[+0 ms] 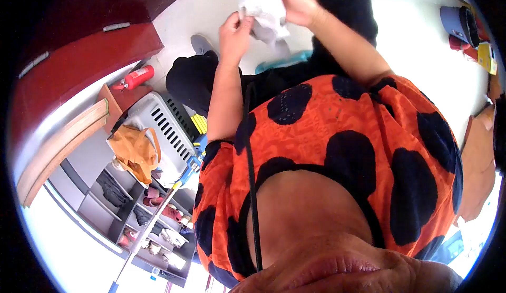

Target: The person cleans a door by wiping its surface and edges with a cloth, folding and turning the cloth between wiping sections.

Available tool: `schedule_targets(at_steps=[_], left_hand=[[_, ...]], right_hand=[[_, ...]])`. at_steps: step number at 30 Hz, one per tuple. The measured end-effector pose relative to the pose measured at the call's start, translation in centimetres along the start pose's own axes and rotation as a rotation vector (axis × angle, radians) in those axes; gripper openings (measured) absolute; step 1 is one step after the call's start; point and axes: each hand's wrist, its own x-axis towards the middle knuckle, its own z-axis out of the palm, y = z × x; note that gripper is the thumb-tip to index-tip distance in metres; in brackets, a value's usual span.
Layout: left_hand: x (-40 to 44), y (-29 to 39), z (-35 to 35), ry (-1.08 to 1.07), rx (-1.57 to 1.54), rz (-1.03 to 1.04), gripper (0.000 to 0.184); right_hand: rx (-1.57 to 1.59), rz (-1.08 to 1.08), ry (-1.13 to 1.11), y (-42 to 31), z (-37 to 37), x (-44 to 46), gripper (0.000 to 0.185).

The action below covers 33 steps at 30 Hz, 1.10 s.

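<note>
A person in an orange top [337, 114] with large dark spots holds up a white cloth [263, 4], perhaps a small garment; blur makes its kind hard to tell. The left hand [235, 36] pinches one side between its fingers, and the right hand's [299, 3] fingers grasp the other. The cloth is above the pale floor [421, 45]. By the floor's left edge are a red fire extinguisher [140, 77] and a grey slotted carrier [145, 108].

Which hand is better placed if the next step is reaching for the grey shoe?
Probably the left hand: it appears nearer the grey shoe, while the right hand is on the far side of the white cloth.
</note>
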Motion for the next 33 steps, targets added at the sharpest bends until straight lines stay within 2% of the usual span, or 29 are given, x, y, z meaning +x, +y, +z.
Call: schedule_targets(at_steps=[1,2,3,4,5,6,7,8,9,10,12,13,14,15,16,17,18,19,20,22,24,26,27,28,30,32,33], left_hand=[[0.0,-0.1,-0.4,0.006,-0.001,0.0,0.025],[-0.2,-0.2,-1.0,0.124,-0.018,0.048,0.024],[-0.2,-0.2,-1.5,0.241,-0.031,0.097,0.022],[-0.2,-0.2,-1.9,0.248,-0.027,0.098,0.022],[-0.3,0.0,-2.3,0.27,0.106,0.27,0.023],[-0.4,0.2,-2.6,0.291,0.241,0.442,0.024],[-0.6,0.4,-2.9,0.304,0.244,0.442,0.024],[-0.9,1.3,-3.2,0.292,0.068,0.244,0.026],[-1.2,1.9,-3.5,0.281,-0.111,0.048,0.029],[-1.1,1.7,-3.7,0.306,-0.109,0.053,0.029],[-0.3,1.1,-3.8,0.056,-1.247,0.102,0.036],[-0.3,1.0,-4.2,-0.01,-1.407,0.07,0.041],[-0.5,1.1,-4.2,0.014,-1.405,0.108,0.041],[-0.7,1.2,-3.9,-0.029,-1.512,0.091,0.041],[-1.0,1.4,-3.6,-0.071,-1.616,0.081,0.041],[-1.5,1.6,-3.2,-0.114,-1.688,0.133,0.04],[-1.9,1.9,-2.9,-0.162,-1.754,0.19,0.04],[-2.1,2.2,-2.7,-0.176,-1.736,0.218,0.04],[-2.3,2.4,-2.8,-0.196,-1.72,0.241,0.04],[-2.0,2.3,-4.2,-0.121,-1.587,0.288,0.04],[-2.0,2.5,-5.7,-0.062,-1.465,0.315,0.042],[-2.2,2.6,-7.1,0.22,-0.949,0.082,0.045],[-3.3,3.9,-7.7,0.262,-0.793,0.091,0.05],[-3.5,4.3,-8.7,0.268,-0.812,0.108,0.05],[-3.9,4.1,-9.9,0.124,-0.682,0.24,0.052],[-3.8,3.2,-11.2,0.093,-0.766,0.284,0.049],[-4.1,3.1,-11.9,0.082,-0.777,0.273,0.047]], right_hand=[[-0.142,-0.114,0.094,-0.3,0.2,0.1,0.027],[-0.241,-0.199,0.184,-1.0,0.9,0.0,0.021],[-0.362,-0.212,0.31,-1.5,0.8,-0.1,0.022],[-0.482,-0.223,0.437,-1.8,0.7,0.0,0.024],[-0.482,-0.219,0.429,-1.9,1.1,0.0,0.024],[-0.709,-0.248,0.589,-2.0,1.7,0.0,0.027],[-0.939,-0.276,0.745,-2.0,2.0,0.1,0.031],[-0.941,-0.274,0.729,-2.0,1.8,0.3,0.031],[-0.997,-0.399,0.714,-2.0,1.2,0.5,0.033],[-1.048,-0.524,0.689,-1.9,0.6,1.0,0.036],[-1.049,-0.542,0.61,-1.0,-0.2,1.4,0.031],[-1.233,-0.529,0.424,-0.2,-0.3,0.9,0.049],[-1.409,-0.521,0.226,0.4,0.5,0.6,0.066],[-1.306,-0.365,0.137,1.1,2.3,-0.1,0.08],[-1.283,-0.326,0.021,2.2,1.6,0.5,0.082],[-1.062,0.064,0.01,2.5,2.3,0.0,0.083],[-0.792,0.074,-0.08,3.9,2.3,-0.3,0.079],[-0.543,0.09,-0.089,5.1,2.3,-0.4,0.071],[-0.418,0.224,-0.162,4.7,3.5,-0.8,0.061],[-0.441,0.14,-0.067,4.3,4.4,-0.5,0.044],[-0.531,-0.013,0.0,3.1,5.9,0.3,0.038],[-0.576,-0.191,0.083,2.9,8.4,0.9,0.036],[-0.655,-0.245,0.075,2.7,9.2,1.2,0.042],[-0.678,-0.244,0.063,2.8,10.1,1.6,0.042],[-1.103,-0.327,0.03,3.9,11.8,2.1,0.045],[-1.161,-0.299,-0.022,5.6,13.3,2.8,0.048],[-1.246,-0.381,-0.074,6.6,14.0,3.1,0.05]])
